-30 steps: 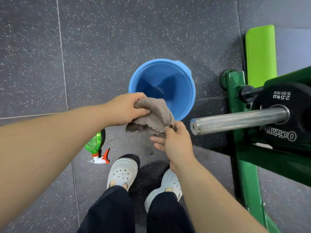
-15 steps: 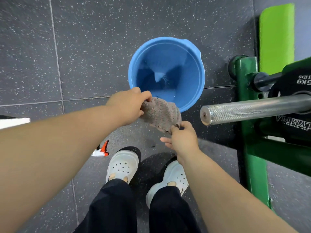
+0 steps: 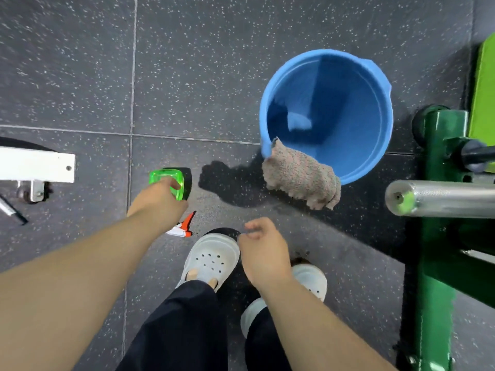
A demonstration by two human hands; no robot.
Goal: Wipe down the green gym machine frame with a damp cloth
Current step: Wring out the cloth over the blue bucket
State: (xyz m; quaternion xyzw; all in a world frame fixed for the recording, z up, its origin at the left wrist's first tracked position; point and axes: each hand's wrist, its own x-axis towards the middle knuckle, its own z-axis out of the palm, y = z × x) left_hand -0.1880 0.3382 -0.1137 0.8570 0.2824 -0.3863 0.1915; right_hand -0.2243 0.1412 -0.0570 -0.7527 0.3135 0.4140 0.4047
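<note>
Dark rubber floor tiles [image 3: 214, 76] with white speckles fill the whole view, seen from above. Nearest to the camera are two legs in dark trousers and a pair of white clogs [image 3: 211, 261].

Just over the clogs hangs the right hand [image 3: 263, 253]. Its fingers are loosely curled and it holds nothing, so I judge it is free and waiting. A little further and to the left, the left hand [image 3: 160, 202] reaches down to a green spray bottle [image 3: 166, 183] that stands on the floor. The fingers seem to wrap around its upper part, and the red and white nozzle sticks out below the hand. Probably the person wants cleaner for the wiping, and this is why one hand had to be empty.

Further away, the grey cloth [image 3: 300, 180] hangs over the near rim of a blue bucket [image 3: 348, 84], half inside and half outside. It touches no hand. Laid like this, it can drip into the bucket and is easy to take again.

At the right edge stands the green frame [image 3: 439, 263], with a steel bar [image 3: 442, 198] pointing toward the bucket. The cloth is near it but does not touch it, so the wiping seems not yet begun.
</note>
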